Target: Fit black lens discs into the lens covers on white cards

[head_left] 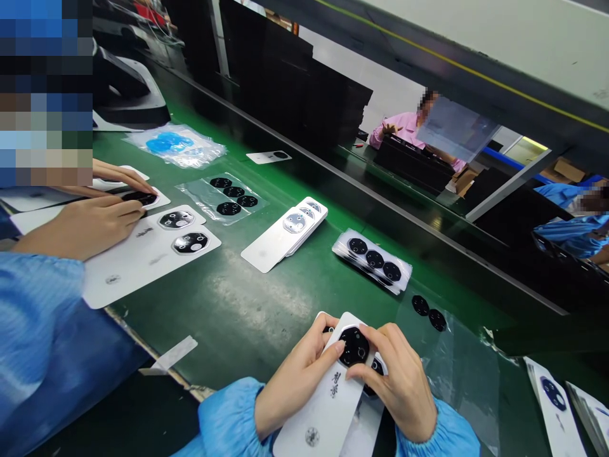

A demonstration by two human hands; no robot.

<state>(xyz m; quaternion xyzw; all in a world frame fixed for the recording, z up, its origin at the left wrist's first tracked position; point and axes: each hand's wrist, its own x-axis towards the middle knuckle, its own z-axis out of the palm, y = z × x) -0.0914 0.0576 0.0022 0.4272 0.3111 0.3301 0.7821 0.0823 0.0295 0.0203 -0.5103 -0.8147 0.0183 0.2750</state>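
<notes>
At the worktop's (219, 346) near edge, your left hand (304, 368) holds the white panel (320, 406), thumb on its black octagonal disc (354, 343), probably steadying it; your right hand (402, 374) pinches the disc's rim, apparently for fine control. 2 loose black discs (437, 320) lie beyond, likely for easy reach.

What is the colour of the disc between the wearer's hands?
The disc is black; see the head view.
</notes>
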